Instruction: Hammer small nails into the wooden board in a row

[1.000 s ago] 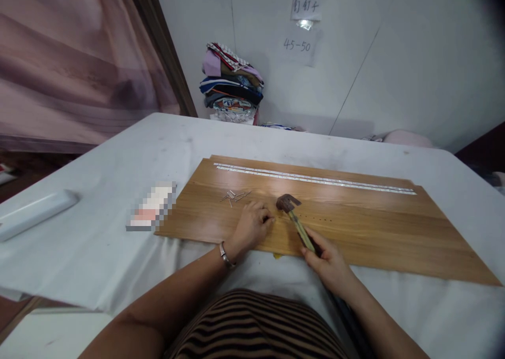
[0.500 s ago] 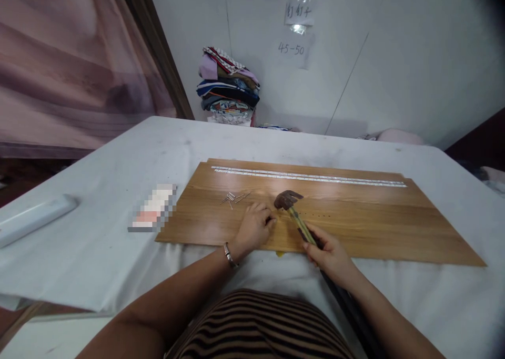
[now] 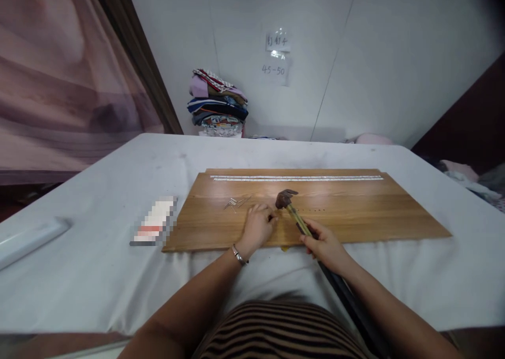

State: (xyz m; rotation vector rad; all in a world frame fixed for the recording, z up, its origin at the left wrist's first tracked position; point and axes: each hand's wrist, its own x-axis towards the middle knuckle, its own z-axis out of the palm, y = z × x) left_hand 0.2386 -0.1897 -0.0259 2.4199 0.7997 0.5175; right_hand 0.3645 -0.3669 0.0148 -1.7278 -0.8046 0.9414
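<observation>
In the head view, take the rust-brown head of the hammer (image 3: pixel 298 219) as the middle of the clock, with twelve o'clock away from the person. The wooden board (image 3: pixel 374 217) lies flat on the white-covered table (image 3: pixel 118 191), spreading mostly toward three.

The right hand (image 3: pixel 325 243), at four o'clock, is wrapped around the hammer's handle, whose dark lower part runs back beneath the forearm. The left hand (image 3: pixel 258 227), between seven and eight, rests on the board with its fingers curled and the tips drawn in toward the thumb; whether a nail is pinched there is impossible to make out. The hammer's head sits just beside those fingertips, low over the board or touching it; which of the two is unclear.

Loose nails (image 3: pixel 233 202) lie in a scatter at nine. Toward three to four runs a short row of dark specks (image 3: pixel 315 210), too small to identify. Two pale marked strips (image 3: pixel 295 178) lie parallel along the board's far side, around twelve.

The step in hand looks like steadying a nail for light taps, judging by how near the head is to the fingertips. The next move calls for a short, square stroke, with the left fingers kept low and out from under the striking face.
</observation>
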